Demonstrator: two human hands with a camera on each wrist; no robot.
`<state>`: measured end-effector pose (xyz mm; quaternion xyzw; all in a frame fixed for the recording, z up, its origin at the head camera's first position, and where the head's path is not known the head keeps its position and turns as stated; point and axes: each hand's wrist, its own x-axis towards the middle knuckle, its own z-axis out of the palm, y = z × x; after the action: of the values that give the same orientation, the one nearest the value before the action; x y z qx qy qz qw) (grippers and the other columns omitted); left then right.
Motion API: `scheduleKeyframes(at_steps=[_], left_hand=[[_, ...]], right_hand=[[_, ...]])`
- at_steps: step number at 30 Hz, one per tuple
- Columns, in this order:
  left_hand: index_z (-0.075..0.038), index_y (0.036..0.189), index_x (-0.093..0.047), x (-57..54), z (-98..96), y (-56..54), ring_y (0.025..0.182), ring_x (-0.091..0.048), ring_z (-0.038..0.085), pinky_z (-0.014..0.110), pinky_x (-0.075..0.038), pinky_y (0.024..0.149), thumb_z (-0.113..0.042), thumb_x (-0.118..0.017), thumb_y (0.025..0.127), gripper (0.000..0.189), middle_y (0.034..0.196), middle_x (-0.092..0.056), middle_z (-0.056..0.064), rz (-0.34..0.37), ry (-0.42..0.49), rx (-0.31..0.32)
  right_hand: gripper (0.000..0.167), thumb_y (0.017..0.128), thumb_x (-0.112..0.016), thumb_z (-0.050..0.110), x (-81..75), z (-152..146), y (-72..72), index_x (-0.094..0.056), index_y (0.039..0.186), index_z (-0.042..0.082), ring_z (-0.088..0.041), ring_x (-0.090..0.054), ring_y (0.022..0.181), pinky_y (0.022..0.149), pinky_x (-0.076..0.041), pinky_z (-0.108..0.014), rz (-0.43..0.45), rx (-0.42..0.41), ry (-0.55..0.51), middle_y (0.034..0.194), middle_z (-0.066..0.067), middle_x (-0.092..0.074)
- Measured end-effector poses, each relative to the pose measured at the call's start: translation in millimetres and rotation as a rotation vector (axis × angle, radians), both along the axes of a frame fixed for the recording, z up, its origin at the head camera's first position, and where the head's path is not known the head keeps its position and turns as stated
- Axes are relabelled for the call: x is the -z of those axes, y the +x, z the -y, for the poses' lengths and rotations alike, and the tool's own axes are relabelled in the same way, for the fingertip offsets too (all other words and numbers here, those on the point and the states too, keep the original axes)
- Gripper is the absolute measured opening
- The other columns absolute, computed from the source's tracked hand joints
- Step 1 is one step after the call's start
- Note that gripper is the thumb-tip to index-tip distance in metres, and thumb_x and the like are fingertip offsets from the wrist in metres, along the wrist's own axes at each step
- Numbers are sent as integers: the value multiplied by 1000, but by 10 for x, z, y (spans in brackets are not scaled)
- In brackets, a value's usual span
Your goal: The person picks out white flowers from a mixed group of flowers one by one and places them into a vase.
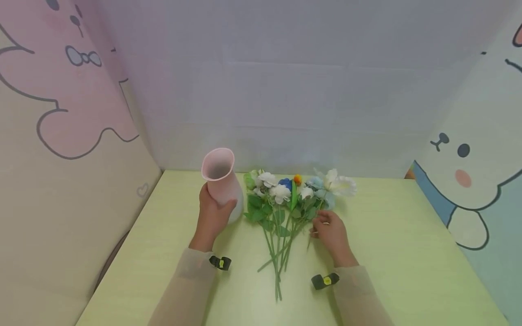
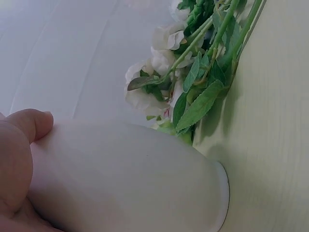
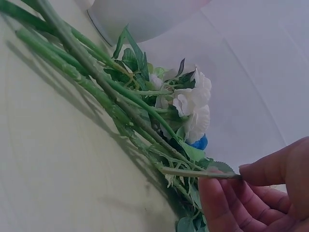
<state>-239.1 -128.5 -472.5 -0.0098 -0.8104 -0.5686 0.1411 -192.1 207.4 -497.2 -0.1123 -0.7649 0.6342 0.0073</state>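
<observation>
A pink-and-white vase stands upright on the table, its wide wavy mouth facing up. My left hand grips it around the neck, and the thumb lies across its side in the left wrist view. To the right, artificial flowers in white, blue, orange and green lie in a fanned bunch, stems toward me. My right hand pinches a thin green stem between thumb and fingers at the bunch's right side. In the head view this stem runs up toward a large white flower.
The pale yellow-green table ends at a plain whitish backdrop. Cartoon-printed panels flank it at left and right. Crossed loose stems lie between the two forearms.
</observation>
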Motion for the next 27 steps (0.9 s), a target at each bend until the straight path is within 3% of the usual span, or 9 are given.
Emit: scheduleKeyframes(at_steps=[10, 21, 27], left_hand=[[-5, 158, -20, 0, -27, 212, 131, -44, 36, 60, -38, 106, -11, -82, 84, 97, 151, -34, 19, -23, 10, 1], [-3, 157, -21, -25, -55, 387, 129, -46, 36, 60, -39, 105, -9, -81, 84, 95, 150, -35, 20, -31, 26, -2], [-2, 156, -23, -24, -70, 460, 129, -46, 35, 60, -39, 105, -6, -82, 82, 94, 148, -36, 19, -51, 21, 0]], right_hand=[[42, 103, -58, 4, -43, 24, 26, -47, 141, -10, -26, -69, 85, 73, -60, -33, 8, -27, -47, 118, -30, -60], [37, 107, -54, 10, -45, 14, 38, -48, 137, -10, -21, -69, 84, 72, -60, -32, 30, -26, -80, 122, -32, -60], [36, 106, -55, 7, -118, 27, 46, -46, 136, -11, -26, -70, 88, 73, -60, -32, 28, -29, -118, 122, -29, -59]])
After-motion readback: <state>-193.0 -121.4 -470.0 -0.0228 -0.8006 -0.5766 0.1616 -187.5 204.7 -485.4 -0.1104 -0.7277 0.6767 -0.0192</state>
